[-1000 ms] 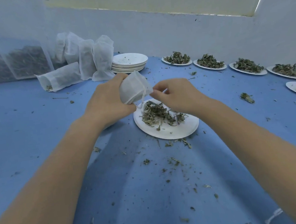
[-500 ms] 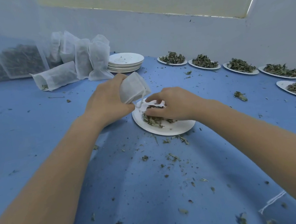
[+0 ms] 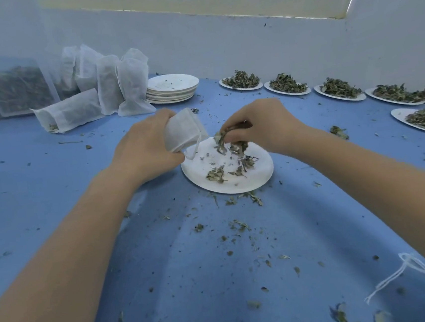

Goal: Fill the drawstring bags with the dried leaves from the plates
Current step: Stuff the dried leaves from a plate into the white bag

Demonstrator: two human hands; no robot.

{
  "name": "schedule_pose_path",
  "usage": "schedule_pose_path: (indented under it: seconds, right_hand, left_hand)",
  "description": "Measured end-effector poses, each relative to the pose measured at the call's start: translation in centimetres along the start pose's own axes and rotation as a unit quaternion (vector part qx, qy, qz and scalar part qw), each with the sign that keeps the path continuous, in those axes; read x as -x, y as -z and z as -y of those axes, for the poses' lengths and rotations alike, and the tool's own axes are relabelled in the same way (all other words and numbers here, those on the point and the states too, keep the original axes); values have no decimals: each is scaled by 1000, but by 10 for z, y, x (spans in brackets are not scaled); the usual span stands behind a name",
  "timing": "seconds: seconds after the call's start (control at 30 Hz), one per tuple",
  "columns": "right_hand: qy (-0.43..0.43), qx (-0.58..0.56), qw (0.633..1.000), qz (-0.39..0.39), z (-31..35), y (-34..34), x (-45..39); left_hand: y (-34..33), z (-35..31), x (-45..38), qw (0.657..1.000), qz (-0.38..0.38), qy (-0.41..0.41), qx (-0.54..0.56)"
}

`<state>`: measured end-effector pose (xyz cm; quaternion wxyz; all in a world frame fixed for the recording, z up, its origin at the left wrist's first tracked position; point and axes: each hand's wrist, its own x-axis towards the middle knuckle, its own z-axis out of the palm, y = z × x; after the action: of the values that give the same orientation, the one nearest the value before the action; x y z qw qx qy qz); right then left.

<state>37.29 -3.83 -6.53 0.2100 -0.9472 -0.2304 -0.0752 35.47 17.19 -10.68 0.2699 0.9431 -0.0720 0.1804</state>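
Here, near to far.
Near right edge: a loose white string (image 3: pixel 409 275) lies on the blue worktop (image 3: pixel 50 155), among scattered leaf crumbs (image 3: pixel 238 225).
Centre plate: a white plate (image 3: pixel 257 174) sits just beyond the crumbs, holding only a few dried leaves (image 3: pixel 216 173).
Left hand (image 3: pixel 144 149): fingers curled round a small white drawstring bag (image 3: pixel 183 130), held tilted above the plate's left rim, its cord dangling toward the plate.
Right hand (image 3: pixel 261 125): fingertips pinched together on a clump of leaves (image 3: pixel 221 140), lifted just above the plate's far side, close to the bag's mouth.
Far left: filled bags (image 3: pixel 131 83) stand in a cluster, with one bag lying on its side (image 3: pixel 69 111) in front; behind them are clear packets of leaves (image 3: pixel 17 88), blurred.
Far centre: a stack of empty plates (image 3: pixel 172 88) stands just right of the upright bags.
Far right: a row of plates heaped with leaves (image 3: pixel 287 84) runs along the wall toward the right edge.
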Motion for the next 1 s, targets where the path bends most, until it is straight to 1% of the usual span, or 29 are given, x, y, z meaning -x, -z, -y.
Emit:
schedule_pose_path:
  seconds: [0.17,0.3,0.4,0.47,0.53,0.6,0.7,0.77,0.8,0.93,1.0]
  right_hand:
    - [7,-23,999,-46,-1,16,7]
    - [42,-8,998,-35,11,12,7]
    - [50,-22,998,-40,17,6,7]
    - [44,-53,996,-55,19,4,6]
    - [29,-102,993,-53,19,1,6]
    - [13,-143,989,-17,19,1,7]
    - [3,-223,972,76,15,6,10]
    - [12,-251,963,97,13,7,13]
    - [15,-251,964,87,12,7,14]
    - [7,-272,962,-2,11,0,14]
    - [-11,-277,960,-35,12,-6,11]
  left_hand:
    - [-9,-10,2,996,14,-27,-85]
    - [-20,-20,5,988,-16,-72,-134]
    - [-24,-25,6,990,-39,-76,-115]
    - [-25,-27,7,994,-47,-60,-83]
    - [-26,-28,6,997,-55,-36,-39]
    - [-25,-29,6,998,-62,-19,3]
    - [-25,-29,6,997,-66,-12,33]
    - [-25,-28,6,997,-69,-9,43]
    - [-24,-28,6,996,-69,-10,47]
    - [-24,-30,8,997,-56,-42,25]
    - [-25,-32,10,995,-69,-67,5]
